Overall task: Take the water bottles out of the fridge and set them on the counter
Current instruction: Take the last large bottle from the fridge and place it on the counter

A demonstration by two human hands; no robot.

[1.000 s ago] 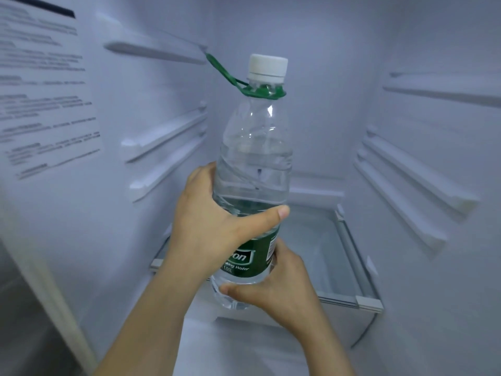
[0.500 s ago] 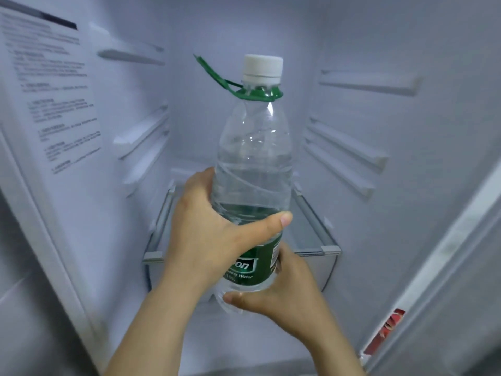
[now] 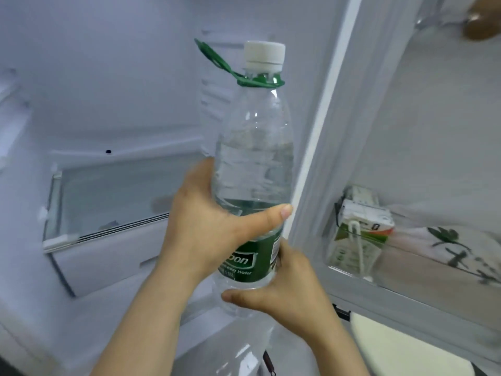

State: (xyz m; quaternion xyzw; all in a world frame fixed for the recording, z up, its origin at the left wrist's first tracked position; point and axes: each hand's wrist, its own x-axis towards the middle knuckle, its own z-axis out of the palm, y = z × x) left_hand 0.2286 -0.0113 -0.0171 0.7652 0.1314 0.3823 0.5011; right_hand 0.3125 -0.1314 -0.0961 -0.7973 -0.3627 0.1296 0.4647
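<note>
A: While both hands grip it, bottle (image 3: 254, 164) upright, in front of the open fridge (image 3: 113, 109), beside the door frame. Left hand (image 3: 206, 226) wraps the middle, thumb across the front. Right hand (image 3: 284, 291) cups the base.

B: Hidden?

A: Label (image 3: 252, 261) half covered; only "on" and "Water" legible. Bottle's bottom blurred behind the right thumb.

B: Door shelf (image 3: 406, 297)?

A: Carton (image 3: 360, 232) behind its rail, print unreadable. Brown object (image 3: 482, 25) top right, cut off.
</note>
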